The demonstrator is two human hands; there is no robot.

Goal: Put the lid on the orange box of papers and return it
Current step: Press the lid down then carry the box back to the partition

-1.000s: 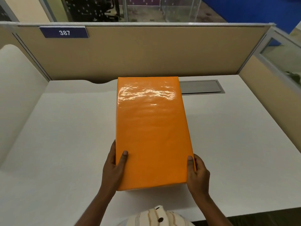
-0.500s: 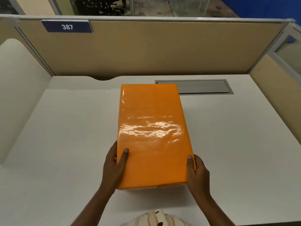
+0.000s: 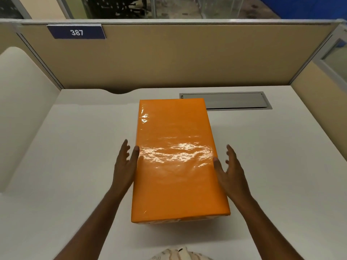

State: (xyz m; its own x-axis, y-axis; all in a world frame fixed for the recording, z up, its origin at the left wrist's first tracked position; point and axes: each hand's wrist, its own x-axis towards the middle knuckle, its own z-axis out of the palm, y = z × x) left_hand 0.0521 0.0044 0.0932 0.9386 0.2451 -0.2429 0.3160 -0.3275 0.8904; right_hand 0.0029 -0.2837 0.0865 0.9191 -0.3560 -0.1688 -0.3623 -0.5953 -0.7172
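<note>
Orange box (image 3: 176, 158) is sitting closed in the middle of the frame on the white table (image 3: 75, 166), long way pointing up toward the tan partition (image 3: 187, 59). Its glossy lid is on and looks flush all round, so I'd call the lid part of the job done. No papers showing anywhere, they're under it.

My left hand (image 3: 125, 166) is beside the box's left edge with the fingers (image 3: 124, 149) spread and loose, thumb just about brushing the top corner of that side. My right hand (image 3: 231, 171) is beside the right edge, fingers apart too, thumb near the side but I can't tell if it's actually touching. Neither hand is clamped on anything.

So what's left is the "return it" bit. My guess is the box either needs pushing further up the frame toward the partition, or this spot is already home, can't say from here. Far end of the box sits just beside the grey cable hatch (image 3: 234, 100) in the upper right. Number plate reading 387 (image 3: 76, 32) is upper left.
</note>
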